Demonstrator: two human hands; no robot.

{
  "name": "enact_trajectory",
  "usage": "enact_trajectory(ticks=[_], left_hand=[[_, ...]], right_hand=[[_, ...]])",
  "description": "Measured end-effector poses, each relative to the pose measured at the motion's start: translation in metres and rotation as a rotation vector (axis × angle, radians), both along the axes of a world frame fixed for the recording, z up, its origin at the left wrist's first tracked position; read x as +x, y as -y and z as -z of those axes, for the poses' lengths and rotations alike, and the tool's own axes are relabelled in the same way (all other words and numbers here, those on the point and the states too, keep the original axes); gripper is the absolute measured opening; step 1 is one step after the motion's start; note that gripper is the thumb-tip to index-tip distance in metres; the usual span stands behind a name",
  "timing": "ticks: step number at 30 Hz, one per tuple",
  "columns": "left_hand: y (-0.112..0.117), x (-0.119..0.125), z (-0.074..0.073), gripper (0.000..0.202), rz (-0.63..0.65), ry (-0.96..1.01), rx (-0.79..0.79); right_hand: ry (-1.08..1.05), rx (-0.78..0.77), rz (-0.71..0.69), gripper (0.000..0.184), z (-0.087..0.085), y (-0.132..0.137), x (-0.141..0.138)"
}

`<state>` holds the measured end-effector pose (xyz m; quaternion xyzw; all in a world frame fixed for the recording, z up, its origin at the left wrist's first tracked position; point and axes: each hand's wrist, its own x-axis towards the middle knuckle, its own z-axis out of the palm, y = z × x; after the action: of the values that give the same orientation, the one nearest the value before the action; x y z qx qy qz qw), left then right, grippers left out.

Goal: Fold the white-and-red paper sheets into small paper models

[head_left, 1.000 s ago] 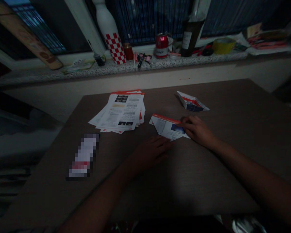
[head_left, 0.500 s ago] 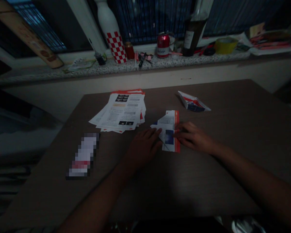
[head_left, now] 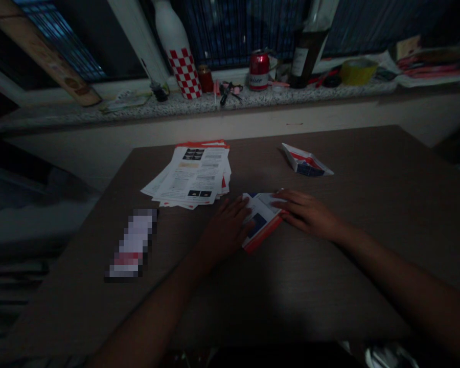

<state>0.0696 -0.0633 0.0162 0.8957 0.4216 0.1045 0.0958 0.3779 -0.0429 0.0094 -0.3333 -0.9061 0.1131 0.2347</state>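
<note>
A partly folded sheet of printed paper (head_left: 261, 217), white with dark blue patches and an orange-red strip, lies on the table between my hands. My left hand (head_left: 227, 227) lies over its left edge, fingers stretched out flat. At the right corner, my right hand (head_left: 308, 213) has its fingers on top and the thumb lower down, closed on the paper; the fingertips cover that corner. Behind my right hand sits a folded paper boat-like shape (head_left: 307, 162) in white, red and blue, touched by neither hand.
A fanned stack of printed sheets (head_left: 193, 176) lies at the back left of the brown table (head_left: 352, 286). Nearer stands out a phone-shaped item (head_left: 132, 245), its surface pixelated. On the stone windowsill are a checkered white bottle (head_left: 182, 61), a red can (head_left: 258, 71), a dark bottle (head_left: 302, 59) and yellow tape (head_left: 358, 71).
The folded sheet has turned clockwise, so its orange-red strip now slants along the lower right side. Both hands stay by it, with only small shifts.
</note>
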Motion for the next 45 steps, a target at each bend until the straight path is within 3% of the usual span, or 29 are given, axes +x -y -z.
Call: enact_trajectory(ticks=[7, 17, 22, 31, 38, 45], left_hand=[[-0.001, 0.0, 0.001, 0.042, -0.006, 0.052, 0.036], [0.003, -0.001, 0.001, 0.055, 0.056, 0.057, 0.001], [0.0, 0.001, 0.0, 0.037, 0.047, 0.074, -0.028], [0.002, -0.001, 0.001, 0.045, 0.061, 0.097, -0.007], [0.004, 0.0, -0.004, 0.042, 0.063, 0.074, 0.002], [0.001, 0.002, -0.004, 0.031, 0.016, 0.103, -0.003]], right_hand=[[0.047, -0.091, -0.05, 0.042, 0.005, 0.0, 0.003], [0.073, -0.032, -0.038, 0.039, 0.003, 0.001, 0.003], [0.038, -0.044, -0.048, 0.041, 0.0, 0.004, 0.0], [0.064, -0.009, -0.057, 0.038, 0.001, 0.006, -0.001], [0.057, 0.01, -0.057, 0.027, -0.004, 0.006, -0.005], [0.035, -0.049, -0.072, 0.029, -0.005, 0.006, -0.003]])
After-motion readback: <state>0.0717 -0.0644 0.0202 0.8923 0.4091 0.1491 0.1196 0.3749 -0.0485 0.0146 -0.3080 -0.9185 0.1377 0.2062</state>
